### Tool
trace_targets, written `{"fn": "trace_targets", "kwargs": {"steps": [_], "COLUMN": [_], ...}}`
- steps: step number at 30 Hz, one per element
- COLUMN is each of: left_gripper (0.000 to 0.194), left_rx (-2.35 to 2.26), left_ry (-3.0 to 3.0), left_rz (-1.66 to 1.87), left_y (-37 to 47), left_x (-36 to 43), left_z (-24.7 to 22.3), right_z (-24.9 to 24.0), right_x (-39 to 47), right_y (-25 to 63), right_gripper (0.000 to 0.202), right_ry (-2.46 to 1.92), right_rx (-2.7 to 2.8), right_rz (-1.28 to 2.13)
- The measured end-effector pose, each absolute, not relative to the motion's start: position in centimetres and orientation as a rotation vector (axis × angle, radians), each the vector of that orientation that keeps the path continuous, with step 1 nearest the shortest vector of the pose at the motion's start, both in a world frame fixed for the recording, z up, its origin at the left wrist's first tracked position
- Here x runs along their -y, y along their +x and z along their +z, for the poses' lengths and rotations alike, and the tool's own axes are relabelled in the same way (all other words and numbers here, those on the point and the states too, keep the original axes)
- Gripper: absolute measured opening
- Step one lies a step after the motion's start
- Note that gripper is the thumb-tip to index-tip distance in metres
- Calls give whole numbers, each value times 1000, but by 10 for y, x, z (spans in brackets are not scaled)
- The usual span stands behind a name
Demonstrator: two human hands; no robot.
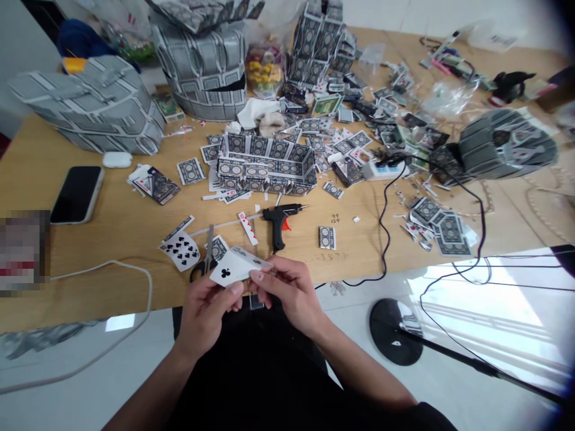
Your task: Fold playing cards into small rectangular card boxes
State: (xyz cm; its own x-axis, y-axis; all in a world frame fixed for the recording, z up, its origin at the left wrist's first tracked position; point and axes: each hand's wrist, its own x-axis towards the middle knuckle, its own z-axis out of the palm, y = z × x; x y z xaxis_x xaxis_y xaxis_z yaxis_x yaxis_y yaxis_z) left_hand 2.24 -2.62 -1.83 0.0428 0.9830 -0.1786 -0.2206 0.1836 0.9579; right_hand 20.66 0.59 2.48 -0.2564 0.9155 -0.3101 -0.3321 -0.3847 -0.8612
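Observation:
A bent playing card [233, 267] with club marks is held between both hands at the table's front edge. My left hand [209, 308] pinches its left side, thumb on top. At the right end my right hand [287, 290] grips it between thumb and fingers. Just behind lie scissors [208, 254], partly hidden by the card, and a patterned card [218, 248]. A ten of spades [182, 250] is to the left. The black glue gun [279, 224] rests beyond my right hand, beside a cut red-marked strip [248, 228].
An open box made of cards [267, 166] stands mid-table, with scattered cards [359, 140] behind and right. Large woven card structures [202, 72] line the back. A phone [77, 194] lies left. A black cable [384, 239] crosses the right side; a round stand base [395, 332] is on the floor.

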Motion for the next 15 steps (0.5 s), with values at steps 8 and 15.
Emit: {"fn": "trace_targets", "kwargs": {"steps": [8,15], "left_gripper": [30,36], "left_rx": [-1056,-961], "left_ry": [916,900], "left_rz": [1064,1017], "left_y": [21,23], "left_x": [19,19], "left_z": [-16,-13], "right_z": [23,21], "right_x": [-5,-5], "right_y": [210,210], "right_gripper": [37,46], "right_ry": [-1056,-987], "right_rx": [995,1167], "right_rz": [1794,1751]}}
